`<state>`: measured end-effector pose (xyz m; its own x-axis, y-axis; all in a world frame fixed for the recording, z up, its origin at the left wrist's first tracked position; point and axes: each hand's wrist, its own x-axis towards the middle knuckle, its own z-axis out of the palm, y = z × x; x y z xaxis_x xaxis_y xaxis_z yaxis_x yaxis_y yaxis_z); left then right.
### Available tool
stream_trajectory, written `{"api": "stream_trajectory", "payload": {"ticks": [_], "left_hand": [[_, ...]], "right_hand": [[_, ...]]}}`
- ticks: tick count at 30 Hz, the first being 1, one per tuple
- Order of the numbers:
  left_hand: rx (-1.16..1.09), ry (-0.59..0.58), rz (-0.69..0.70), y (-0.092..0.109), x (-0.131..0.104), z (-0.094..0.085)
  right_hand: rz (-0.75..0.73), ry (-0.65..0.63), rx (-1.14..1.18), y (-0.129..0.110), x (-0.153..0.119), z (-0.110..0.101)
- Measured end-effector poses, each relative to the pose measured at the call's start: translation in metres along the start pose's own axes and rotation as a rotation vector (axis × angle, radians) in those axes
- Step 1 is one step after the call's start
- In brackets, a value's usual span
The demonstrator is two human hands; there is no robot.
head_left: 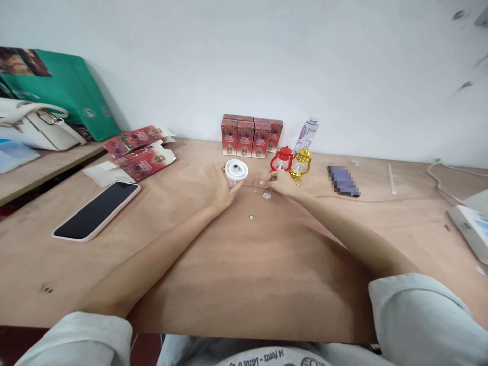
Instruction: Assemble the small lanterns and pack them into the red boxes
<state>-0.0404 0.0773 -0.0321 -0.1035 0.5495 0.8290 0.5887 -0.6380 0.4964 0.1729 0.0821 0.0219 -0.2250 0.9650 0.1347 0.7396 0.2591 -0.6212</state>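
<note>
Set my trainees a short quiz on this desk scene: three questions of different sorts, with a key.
1. Which hand holds the white round plastic piece?
2. True or false: the gold lantern stands to the right of the red lantern.
3. What is the main colour of the cardboard boxes standing by the wall? a) green b) red c) blue

Key: 1. the left hand; 2. true; 3. b

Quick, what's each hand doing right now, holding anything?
Left hand: closed around a white round part.
Right hand: fingers bent near small loose bits; whether it grips anything cannot be told.
</note>
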Motion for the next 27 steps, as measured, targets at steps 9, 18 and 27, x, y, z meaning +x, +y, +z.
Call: {"api": "stream_trajectory", "payload": {"ticks": [9,18,27], "left_hand": [[0.081,-0.074,0.003,-0.001,-0.002,-0.002],[0.157,-0.114,0.039,0.005,-0.002,-0.004],[0.152,-0.093,0.158,0.003,-0.004,-0.005]], "right_hand": [[-0.225,0.045,-0.175,-0.025,-0.050,0.012],[-0.361,-0.159,-0.194,-0.022,-0.083,0.030],[-0.366,-0.156,-0.108,-0.031,-0.079,0.029]]}}
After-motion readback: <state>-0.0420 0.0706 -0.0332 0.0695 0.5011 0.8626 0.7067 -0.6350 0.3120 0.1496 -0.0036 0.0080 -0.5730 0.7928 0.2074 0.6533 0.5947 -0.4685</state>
